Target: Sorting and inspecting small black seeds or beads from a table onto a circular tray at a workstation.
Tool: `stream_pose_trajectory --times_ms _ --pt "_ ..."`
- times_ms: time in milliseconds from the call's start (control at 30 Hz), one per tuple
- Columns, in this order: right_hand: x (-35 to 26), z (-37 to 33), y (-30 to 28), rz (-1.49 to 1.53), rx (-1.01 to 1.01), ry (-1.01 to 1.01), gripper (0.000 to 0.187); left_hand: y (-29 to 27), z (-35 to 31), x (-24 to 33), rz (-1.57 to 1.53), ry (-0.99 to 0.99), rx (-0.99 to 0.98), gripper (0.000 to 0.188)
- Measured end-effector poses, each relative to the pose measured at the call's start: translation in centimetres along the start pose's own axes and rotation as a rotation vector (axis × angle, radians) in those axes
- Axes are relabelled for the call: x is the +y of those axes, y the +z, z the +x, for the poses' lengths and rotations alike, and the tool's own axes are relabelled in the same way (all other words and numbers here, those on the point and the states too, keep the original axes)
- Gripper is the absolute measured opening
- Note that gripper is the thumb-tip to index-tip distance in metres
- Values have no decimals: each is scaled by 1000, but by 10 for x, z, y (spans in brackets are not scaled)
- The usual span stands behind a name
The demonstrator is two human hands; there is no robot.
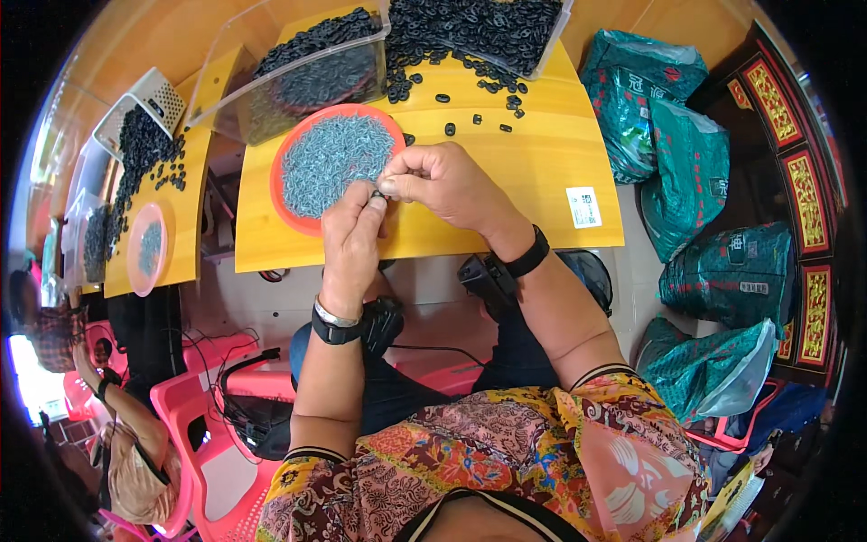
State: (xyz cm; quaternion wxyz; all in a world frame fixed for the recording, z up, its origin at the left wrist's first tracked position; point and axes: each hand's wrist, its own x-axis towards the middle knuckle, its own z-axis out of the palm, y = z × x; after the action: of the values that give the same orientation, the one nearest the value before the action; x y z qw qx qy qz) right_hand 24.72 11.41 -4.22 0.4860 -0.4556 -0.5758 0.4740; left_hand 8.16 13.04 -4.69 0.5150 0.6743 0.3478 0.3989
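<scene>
Close to the table's front edge, my left hand (350, 237) and my right hand (449, 188) meet fingertip to fingertip. My left thumb and forefinger pinch a small black part (377, 193), mostly covered by the fingers. The right thumb and forefinger are pressed together at the same spot; whatever they grip is too small to make out. Just beyond and left of my hands lies a round orange-red tray (279, 194) filled with small grey metal screws (330, 163). A few loose black oval parts (450, 129) are scattered on the yellow table (533, 190) past my right hand.
A clear plastic bin (271, 117) of black parts stands behind the tray, beside a larger black heap (470, 36). Green sacks (686, 163) line the floor at right. A second table (181, 244) with a pink tray (135, 282) is left, near another person's arm (135, 415).
</scene>
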Motion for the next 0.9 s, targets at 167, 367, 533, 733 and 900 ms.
stream_pose_trajectory --times_ms 167,367,533,733,900 --pt "1 -1 5 -34 101 -65 14 4 -1 1 -1 -20 33 11" --pt "-4 -4 0 -37 25 -10 14 8 -3 -3 -55 16 56 12" --pt "-9 -2 -20 -62 153 -56 19 4 -4 -4 -107 -58 42 13" --pt "15 -3 -74 -452 457 5 23 3 0 -6 -126 -106 30 13" --pt "19 -5 -59 -694 292 13 20 2 1 -7 -110 -107 32 13"
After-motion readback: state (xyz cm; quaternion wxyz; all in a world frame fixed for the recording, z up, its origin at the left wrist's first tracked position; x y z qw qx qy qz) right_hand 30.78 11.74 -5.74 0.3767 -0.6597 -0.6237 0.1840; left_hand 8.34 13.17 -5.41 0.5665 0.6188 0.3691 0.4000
